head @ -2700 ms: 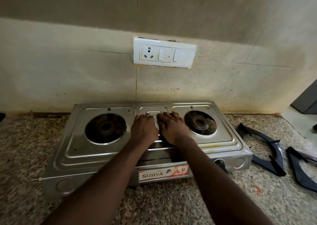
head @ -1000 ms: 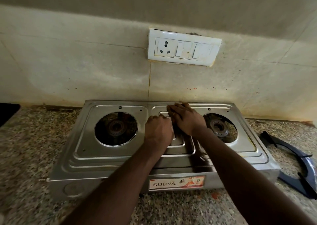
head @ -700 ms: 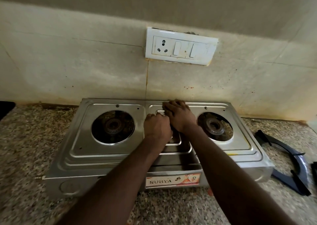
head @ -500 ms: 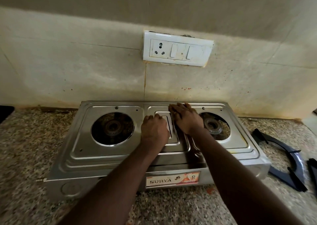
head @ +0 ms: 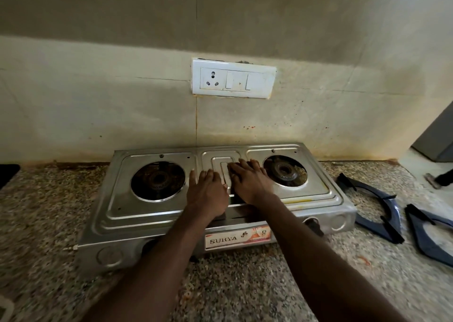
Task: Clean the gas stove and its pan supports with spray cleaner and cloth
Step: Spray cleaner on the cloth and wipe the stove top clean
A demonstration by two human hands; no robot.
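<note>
Front plate label reads "SURYA" in red on white, with a logo and an orange picture block beside it; it sits just below both wrists, on the front face of the gas stove. No other legible text. Left hand lies flat, palm down, fingers straight and close together on the stove's centre panel. Right hand is also flat and palm down, fingers slightly fanned, just beside the left and a bit farther toward the wall. Left burner is outboard of the left hand and right burner outboard of the right, both bare. A dark knob sits under the right forearm, partly hidden. Two blue pan supports lie on the speckled counter, well right of the right hand, off the stove. A white socket-and-switch plate is on the wall straight beyond the fingertips.
</note>
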